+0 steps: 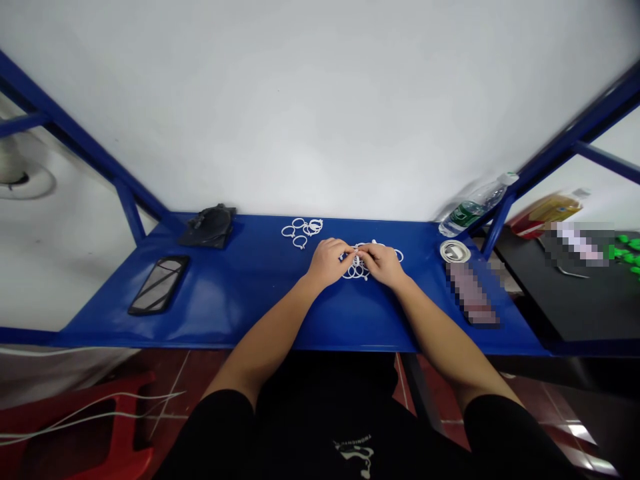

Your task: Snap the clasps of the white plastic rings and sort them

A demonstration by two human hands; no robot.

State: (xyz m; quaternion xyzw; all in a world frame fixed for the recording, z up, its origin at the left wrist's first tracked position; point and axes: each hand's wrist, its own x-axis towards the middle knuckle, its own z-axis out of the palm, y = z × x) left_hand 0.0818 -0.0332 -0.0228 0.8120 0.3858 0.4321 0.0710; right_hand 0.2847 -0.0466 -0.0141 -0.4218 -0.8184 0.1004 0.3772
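Mostly set aside, with close work at centre right

Across mid-frame, a blue table (pixel 250 267). At the right, a bottle (pixel 467 213) near the back edge, likely for safety from knocks. At the left of the frame, a phone (pixel 159 285) laid flat, and above it a black bag (pixel 210 228), both probably off to one side for elbow room. At centre right, left hand (pixel 331 260) and right hand (pixel 384 264), fingertips meeting, each closed in a pinch. Farther right, a roll (pixel 455 252) just in front of the bottle.

Smallest: a white ring (pixel 357 259), apparently gripped between both sets of fingertips, presumably for steadying so slight a piece; partly hidden, so cannot tell its exact seat. Around the hands, a heap (pixel 357 272) of more rings, within easy reach; left of that, well apart, a cluster (pixel 315 227), perhaps separate on purpose.
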